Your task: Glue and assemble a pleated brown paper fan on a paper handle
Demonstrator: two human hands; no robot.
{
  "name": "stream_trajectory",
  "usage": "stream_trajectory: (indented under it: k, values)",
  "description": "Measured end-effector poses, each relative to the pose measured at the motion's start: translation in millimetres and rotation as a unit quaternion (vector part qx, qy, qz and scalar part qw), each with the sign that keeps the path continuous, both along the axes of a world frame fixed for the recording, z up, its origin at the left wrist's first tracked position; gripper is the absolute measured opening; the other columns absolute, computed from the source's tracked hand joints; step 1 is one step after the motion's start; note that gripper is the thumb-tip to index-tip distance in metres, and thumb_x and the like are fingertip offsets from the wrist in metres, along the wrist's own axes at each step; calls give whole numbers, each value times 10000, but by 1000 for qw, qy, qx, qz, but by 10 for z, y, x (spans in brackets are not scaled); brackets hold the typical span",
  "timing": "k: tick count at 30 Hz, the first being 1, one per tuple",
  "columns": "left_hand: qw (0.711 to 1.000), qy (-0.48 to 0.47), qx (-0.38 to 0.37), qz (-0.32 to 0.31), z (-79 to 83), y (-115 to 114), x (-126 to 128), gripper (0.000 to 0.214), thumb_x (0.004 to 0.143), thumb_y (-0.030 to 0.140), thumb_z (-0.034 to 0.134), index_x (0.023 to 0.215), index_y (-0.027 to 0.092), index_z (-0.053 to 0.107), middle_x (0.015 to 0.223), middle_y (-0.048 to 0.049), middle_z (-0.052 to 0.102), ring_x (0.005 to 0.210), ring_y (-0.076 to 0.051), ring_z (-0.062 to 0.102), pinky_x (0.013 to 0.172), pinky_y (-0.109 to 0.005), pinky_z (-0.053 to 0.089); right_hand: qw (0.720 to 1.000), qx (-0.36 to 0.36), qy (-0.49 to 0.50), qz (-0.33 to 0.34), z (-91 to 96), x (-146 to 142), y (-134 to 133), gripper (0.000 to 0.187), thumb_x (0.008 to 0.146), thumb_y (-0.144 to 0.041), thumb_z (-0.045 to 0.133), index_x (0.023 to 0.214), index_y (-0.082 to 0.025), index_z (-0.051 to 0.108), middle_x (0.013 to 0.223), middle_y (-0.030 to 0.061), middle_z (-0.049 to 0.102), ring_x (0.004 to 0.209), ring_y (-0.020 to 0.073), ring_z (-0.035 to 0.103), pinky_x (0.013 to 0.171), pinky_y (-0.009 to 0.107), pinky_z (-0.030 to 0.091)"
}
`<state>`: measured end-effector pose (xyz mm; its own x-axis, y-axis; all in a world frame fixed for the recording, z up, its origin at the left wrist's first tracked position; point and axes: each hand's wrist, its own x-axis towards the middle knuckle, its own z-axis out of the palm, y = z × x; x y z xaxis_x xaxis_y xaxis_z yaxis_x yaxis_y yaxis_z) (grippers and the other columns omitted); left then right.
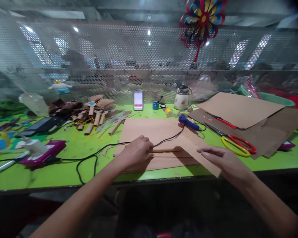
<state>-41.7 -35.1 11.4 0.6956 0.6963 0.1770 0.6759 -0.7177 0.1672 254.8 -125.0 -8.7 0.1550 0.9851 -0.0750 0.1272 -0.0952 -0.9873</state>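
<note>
"Status of the left hand (138,149) in the head view?"

"Fingers bent, at the center of the frame, against the left end of a thin paper roll (167,149). Whether they grip the roll or only press on it cannot be told."

"Status of the right hand (222,162)?"

"Grasping, right of center. Thumb and fingers pinch the edge of a brown paper strip (201,155), which slants from the middle of the frame toward the lower right."

"Support beneath the roll?"

"Brown paper sheets (144,129), stacked on the green table (57,180) at the center."

"Adjacent equipment?"

"Blue glue gun (190,123), on the far right part of the sheets. Scissors (235,142) with one red and one yellow handle lie farther right. Paper tubes (97,119) are heaped left of center. A lit phone (138,100) stands upright at upper center, left of a white jug (181,99)."
</note>
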Motion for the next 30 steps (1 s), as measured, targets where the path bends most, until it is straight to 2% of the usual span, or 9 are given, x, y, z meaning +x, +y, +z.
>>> stream_trajectory:
  k: [4,9,13,20,26,30]
  values:
    - [999,23,22,-12,23,-68,-28,41,749,216,579,764,179,587,842,-68,583,852,-210,519,747,-304,402,998,-53,24,-32,-91,93,-274,362,612,-429,791,874,-181,756,986,112,716,926,294,630,730,332,510]
    - [997,72,18,-26,42,-9,-61,92,817,222,517,796,187,600,808,-55,572,786,-196,524,679,-294,382,994,-97,46,-1,-182,22,-467,318,651,-430,771,864,-195,751,939,85,719,908,271,634,754,324,507]
    - [992,108,64,-27,3,-32,-14,181,870,212,446,784,176,602,772,-58,558,701,-182,507,616,-298,351,992,-98,63,45,-187,-161,-507,287,705,-422,735,898,-210,743,964,62,708,928,243,620,808,312,482]
    - [975,180,99,-89,37,-52,51,243,897,198,401,761,151,596,743,-67,550,667,-177,495,604,-299,355,990,-70,24,119,-172,-373,-523,270,761,-429,679,908,-212,741,975,65,706,998,251,585,862,327,439]
    - [961,211,140,-113,-44,0,48,228,880,189,397,748,153,580,717,-72,538,713,-210,507,668,-330,384,990,-75,27,118,-221,-341,-620,272,772,-423,673,922,-206,740,1028,80,701,1045,271,570,890,350,418]
    - [960,227,109,-121,-29,76,44,191,868,176,407,776,150,572,736,-65,526,699,-204,511,666,-331,388,990,-81,28,113,-200,-327,-652,295,765,-439,669,911,-193,744,1007,89,705,1024,277,576,867,357,425]
